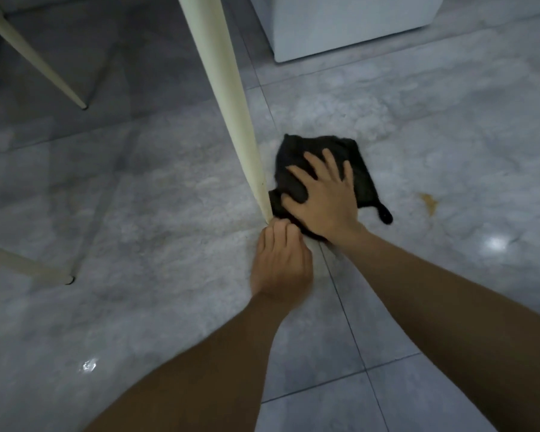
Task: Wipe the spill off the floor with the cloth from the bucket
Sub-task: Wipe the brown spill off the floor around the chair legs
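Down at centre frame, two bare forearms reach in from the bottom edge over the glossy grey marble-look tiled floor [144, 307]. Nearest, the left hand [279, 260] rests with fingers curled at the foot of the cream tapered table leg [231, 98], its fingertips at the near corner of the cloth; whether it pinches the fabric, I cannot tell. Just beyond, the right hand [323, 194] lies flat, fingers spread, pressing the crumpled black cloth [325, 148] onto the floor beside that leg. Right of the cloth, apart from it, sits a small yellowish-brown spill stain [429, 202]. Upper right, a white cabinet base [349, 29]; upper left, another cream leg [28, 51].
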The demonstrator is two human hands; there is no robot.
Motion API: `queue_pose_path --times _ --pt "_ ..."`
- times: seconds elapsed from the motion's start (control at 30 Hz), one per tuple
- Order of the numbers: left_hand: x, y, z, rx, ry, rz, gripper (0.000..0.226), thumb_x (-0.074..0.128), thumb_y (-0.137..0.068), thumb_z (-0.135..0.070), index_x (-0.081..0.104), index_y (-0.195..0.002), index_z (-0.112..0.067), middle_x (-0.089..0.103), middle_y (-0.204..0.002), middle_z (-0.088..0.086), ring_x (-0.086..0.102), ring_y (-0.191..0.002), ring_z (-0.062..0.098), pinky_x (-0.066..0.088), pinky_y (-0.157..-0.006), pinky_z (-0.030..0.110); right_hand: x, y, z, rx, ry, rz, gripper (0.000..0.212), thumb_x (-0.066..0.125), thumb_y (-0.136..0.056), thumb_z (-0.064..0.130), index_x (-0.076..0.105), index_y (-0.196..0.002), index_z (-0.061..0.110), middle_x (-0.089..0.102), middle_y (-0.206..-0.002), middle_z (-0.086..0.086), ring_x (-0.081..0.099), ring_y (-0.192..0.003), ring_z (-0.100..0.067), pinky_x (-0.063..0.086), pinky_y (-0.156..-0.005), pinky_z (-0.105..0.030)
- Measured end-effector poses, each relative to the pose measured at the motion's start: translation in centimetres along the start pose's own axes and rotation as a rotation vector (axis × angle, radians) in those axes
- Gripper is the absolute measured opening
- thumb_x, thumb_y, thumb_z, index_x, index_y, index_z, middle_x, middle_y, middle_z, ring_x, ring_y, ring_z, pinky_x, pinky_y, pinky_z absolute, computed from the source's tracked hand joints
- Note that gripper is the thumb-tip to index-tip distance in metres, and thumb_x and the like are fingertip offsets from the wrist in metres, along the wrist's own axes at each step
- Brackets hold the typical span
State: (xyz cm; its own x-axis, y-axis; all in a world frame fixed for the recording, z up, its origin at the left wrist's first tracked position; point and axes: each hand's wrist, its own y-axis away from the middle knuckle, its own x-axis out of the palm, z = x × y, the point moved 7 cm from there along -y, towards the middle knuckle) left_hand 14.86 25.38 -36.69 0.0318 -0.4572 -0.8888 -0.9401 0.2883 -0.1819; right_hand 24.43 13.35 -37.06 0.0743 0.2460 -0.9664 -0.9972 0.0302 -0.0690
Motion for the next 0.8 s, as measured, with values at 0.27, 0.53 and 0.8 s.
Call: queue_pose_path --times 0.27,0.53,0.8 --pt "0.7 -0.2 0.3 -0.034 0.004 0.075 0.041 0.037 -0.099 -0.019 0.050 -0.138 -0.013 0.049 -0.149 0.005 0.041 -0.142 0.024 0.030 -0.120 0.045 -1.8 5.9 -3.5 0.083 -0.030 -0.015 0.067 0.041 -0.088 0.066 0.046 -0.148 0.035 0.033 -0.164 -0.006 0.014 -0.155 -0.038 0.010 -0.123 -0.064" --pt "0.4 -0.2 -1.0 -0.012 -0.116 0.057 0.034 0.046 -0.096 -0.014 0.055 -0.129 -0.009 0.057 -0.136 0.011 0.049 -0.129 0.032 0.039 -0.112 0.048 -4.5 11.8 -14.2 0.523 0.125 -0.007 0.087 0.031 -0.078 0.085 0.036 -0.152 0.041 0.018 -0.169 -0.010 -0.001 -0.154 -0.049 -0.002 -0.114 -0.080" --pt "4.8 -1.8 -8.5 0.124 -0.038 0.228 0.042 0.038 -0.104 -0.019 0.046 -0.145 -0.012 0.044 -0.155 0.008 0.030 -0.149 0.034 0.021 -0.123 0.045 -4.4 15.6 -13.4 0.269 0.043 -0.037 0.078 0.036 -0.081 0.075 0.046 -0.149 0.037 0.032 -0.166 -0.002 0.012 -0.156 -0.036 0.008 -0.122 -0.067"
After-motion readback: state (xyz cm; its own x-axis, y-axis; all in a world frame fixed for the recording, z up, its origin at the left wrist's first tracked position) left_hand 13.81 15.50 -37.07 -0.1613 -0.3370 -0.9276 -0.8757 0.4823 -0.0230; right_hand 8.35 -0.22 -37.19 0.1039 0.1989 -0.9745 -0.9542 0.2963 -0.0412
